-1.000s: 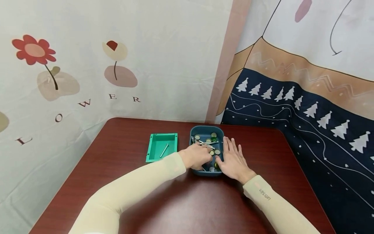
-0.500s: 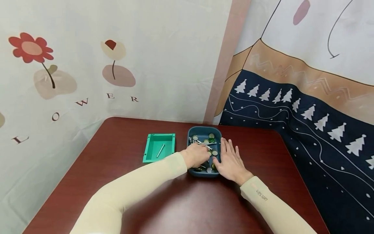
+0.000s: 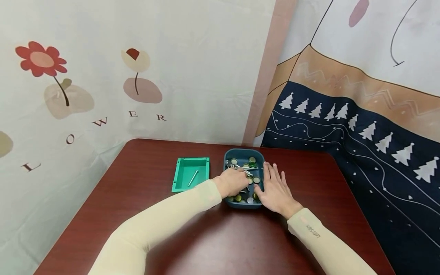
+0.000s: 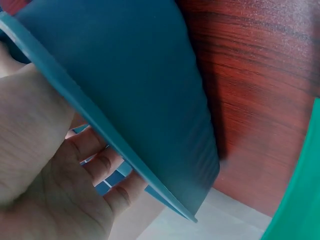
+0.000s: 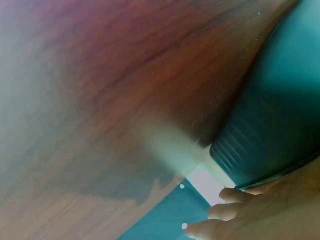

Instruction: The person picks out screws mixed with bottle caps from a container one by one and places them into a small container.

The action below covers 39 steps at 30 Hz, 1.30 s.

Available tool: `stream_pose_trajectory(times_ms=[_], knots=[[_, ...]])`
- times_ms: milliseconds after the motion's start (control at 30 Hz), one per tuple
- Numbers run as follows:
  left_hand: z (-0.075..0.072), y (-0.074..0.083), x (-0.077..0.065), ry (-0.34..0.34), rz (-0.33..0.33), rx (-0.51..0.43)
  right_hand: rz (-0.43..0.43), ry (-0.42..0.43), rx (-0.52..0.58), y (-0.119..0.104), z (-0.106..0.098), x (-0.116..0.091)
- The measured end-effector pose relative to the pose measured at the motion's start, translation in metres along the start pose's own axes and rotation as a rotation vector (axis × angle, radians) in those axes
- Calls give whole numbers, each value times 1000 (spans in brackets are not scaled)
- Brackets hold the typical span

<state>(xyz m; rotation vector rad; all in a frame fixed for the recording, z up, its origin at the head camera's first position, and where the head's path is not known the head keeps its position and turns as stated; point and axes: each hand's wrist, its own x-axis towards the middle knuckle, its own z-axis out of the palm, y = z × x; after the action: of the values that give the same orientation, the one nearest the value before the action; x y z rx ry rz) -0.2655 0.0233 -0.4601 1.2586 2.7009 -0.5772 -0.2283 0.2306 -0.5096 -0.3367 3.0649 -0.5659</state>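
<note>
Fingers (image 4: 106,165) of the left hand (image 3: 232,182) bend down over the left rim into the dark blue, round-cornered, plastic-looking bin (image 3: 244,206). Tips are screened by the hand in the head view and by the bin wall in the left wrist view, so can't tell whether they pinch anything. Key relation: a slim silver metal bolt (image 3: 249,173) lies at the far right edge of those fingers, long axis slanting toward the near right, its left part running in under them. Just beyond it, a second silver metal bolt (image 3: 251,168) lies nearly crosswise to the bin, whose own long axis runs away from the person. Left hand is the nearer one to the slanted bolt. Right hand (image 3: 275,193) is on the other side: fingers straight and extended along the outside of the right wall, thumb over the rim, nothing gripped. Small round gold, green and silver discs (image 3: 256,180) lie around the bolts, some near the hand. Left of the bin, apart from it on the dark red wood-grain table (image 3: 240,244), sits a bright green rectangular tray (image 3: 185,170) with a single loose silver bolt (image 3: 193,178) lying diagonally in it.
</note>
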Motion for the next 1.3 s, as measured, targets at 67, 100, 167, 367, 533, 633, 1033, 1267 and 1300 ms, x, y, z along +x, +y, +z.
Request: stream_pose_trajectory(times_ms=[67,100,167,367,533,633,1033,1267,1300], knots=[[0,-1,0,9,-1,-16,3,0,-3,1,-1,-1],[-1,-1,-1,10,-1,-25,2,0,-3,1,-1,-1],[-1,-3,-1,18,-3,-40,0,3,3,1,-2,0],[-2,-8,-5,49,22,-92,5,7,2,1,-2,-1],[-4,-13,-7,89,21,-154,3,9,-3,0,-2,-1],[-4,-15,-8,106,35,-218,8,7,-4,0,-3,-1],[-10,-28,-17,153,65,-351,6,11,-6,3,0,-3],[-11,-38,-25,169,22,-403,6,18,1,1,0,-2],[-11,-39,-25,171,19,-418,7,20,1,1,0,-2]])
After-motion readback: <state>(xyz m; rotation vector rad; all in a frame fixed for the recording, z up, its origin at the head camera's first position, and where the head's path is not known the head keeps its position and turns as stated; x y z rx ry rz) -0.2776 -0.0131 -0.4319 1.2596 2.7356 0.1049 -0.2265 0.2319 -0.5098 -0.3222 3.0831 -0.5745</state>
